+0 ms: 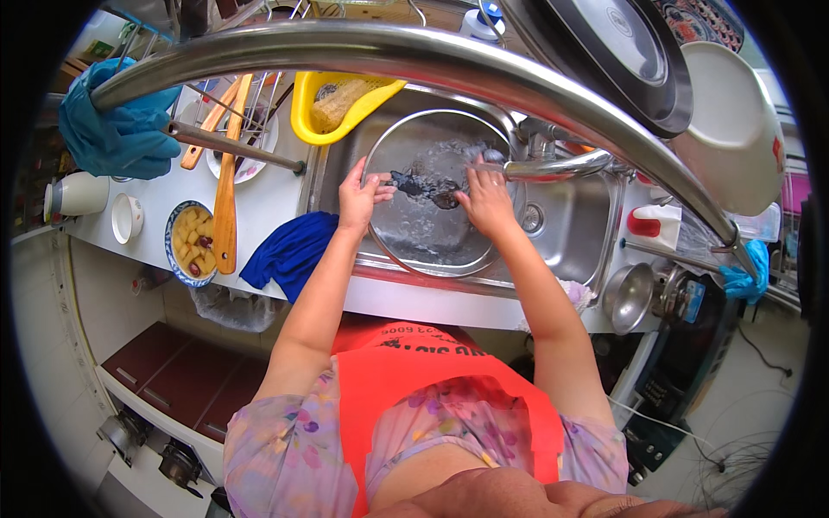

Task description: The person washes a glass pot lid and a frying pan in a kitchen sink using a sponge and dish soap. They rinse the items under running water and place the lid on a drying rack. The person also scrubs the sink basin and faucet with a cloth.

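Note:
A round clear piece with a thin shiny rim [414,233], like a glass pot lid or shallow basin, sits over the steel sink [341,160]. Rippling water covers its middle, where a dark lumpy strip [419,186] shows; its kind cannot be made out. My left hand [361,194] is at the left rim, fingers apart, their tips near the strip's left end. On the other side, my right hand [485,198] reaches in with fingers stretched out, its thumb by the strip's right end. Beside its fingertips is the tap [561,166], its spout pointing into the round piece.
A curved metal bar [414,47] arches across above the sink. A yellow basket [324,121] with a sponge stands at the sink's back left. Left of the sink lie a blue cloth [294,250], a wooden spatula [226,207] and a bowl of cut food [192,242]. A steel bowl [629,298] is at right.

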`<state>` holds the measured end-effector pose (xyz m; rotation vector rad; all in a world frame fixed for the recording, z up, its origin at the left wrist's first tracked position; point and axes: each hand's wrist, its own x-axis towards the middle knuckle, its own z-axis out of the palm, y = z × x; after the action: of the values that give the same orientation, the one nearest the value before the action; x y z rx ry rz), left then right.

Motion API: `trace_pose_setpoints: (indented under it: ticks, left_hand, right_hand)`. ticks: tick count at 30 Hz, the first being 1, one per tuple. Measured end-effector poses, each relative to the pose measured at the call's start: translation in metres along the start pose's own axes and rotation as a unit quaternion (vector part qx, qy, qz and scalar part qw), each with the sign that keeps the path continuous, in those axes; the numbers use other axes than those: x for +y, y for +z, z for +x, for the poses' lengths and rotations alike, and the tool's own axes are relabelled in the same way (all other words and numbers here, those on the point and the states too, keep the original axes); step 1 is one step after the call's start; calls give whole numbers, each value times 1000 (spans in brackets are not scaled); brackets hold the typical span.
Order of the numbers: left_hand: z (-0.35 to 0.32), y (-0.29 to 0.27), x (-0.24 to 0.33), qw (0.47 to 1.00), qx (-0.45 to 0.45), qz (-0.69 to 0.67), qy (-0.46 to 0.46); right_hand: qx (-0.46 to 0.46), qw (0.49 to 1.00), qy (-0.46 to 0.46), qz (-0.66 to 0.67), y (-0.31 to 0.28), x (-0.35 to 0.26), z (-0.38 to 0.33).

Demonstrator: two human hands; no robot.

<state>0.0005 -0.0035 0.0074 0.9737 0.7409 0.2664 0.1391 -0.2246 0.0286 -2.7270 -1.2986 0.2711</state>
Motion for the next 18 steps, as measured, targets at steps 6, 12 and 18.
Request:
trace_pose_setpoints:
  ticks: [6, 12, 18]
  left_hand:
    - [2, -4, -5, 1000, -2, 4, -6]
    - [18, -16, -34, 990, 29, 53, 124]
    - [5, -9, -9, 998, 46, 23, -47]
  right_hand:
    - [105, 991, -51, 66, 44, -69, 69]
    - [25, 970, -122, 208, 47, -131, 25]
    - [-101, 963, -146, 202, -7, -110, -71]
